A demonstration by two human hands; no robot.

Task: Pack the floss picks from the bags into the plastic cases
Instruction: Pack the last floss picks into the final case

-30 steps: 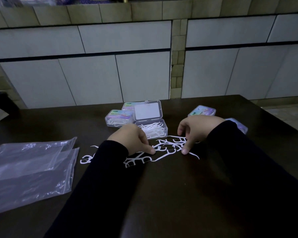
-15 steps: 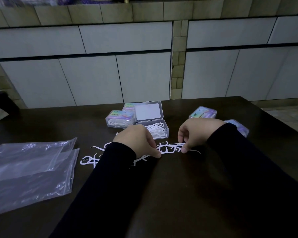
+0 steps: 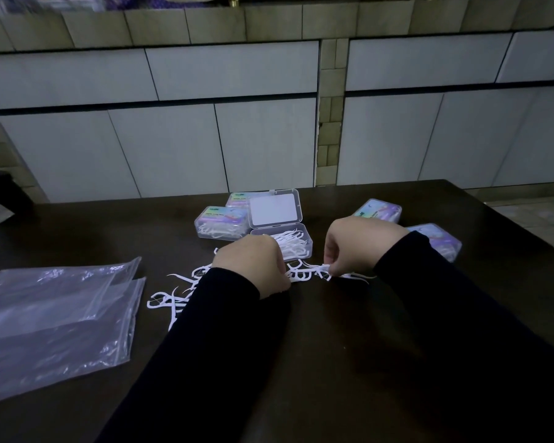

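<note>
Left hand (image 3: 251,266) lay over the loose floss picks (image 3: 179,292); its fingertips and whatever they held were out of sight beneath the knuckles. Its dark sleeve (image 3: 186,346) covered part of the scatter, so no count was possible. Right hand (image 3: 362,243) hid the near corner of one closed case (image 3: 379,211); the right sleeve cut across another case (image 3: 442,239). The open case (image 3: 288,243) was partly behind the left hand. Labels on the case lids were too small to read. Plastic bags (image 3: 52,321) ran off the left edge. Tabletop (image 3: 317,362) was cut by the lower edge. Dim light blurred the picks' fine detail.
</note>
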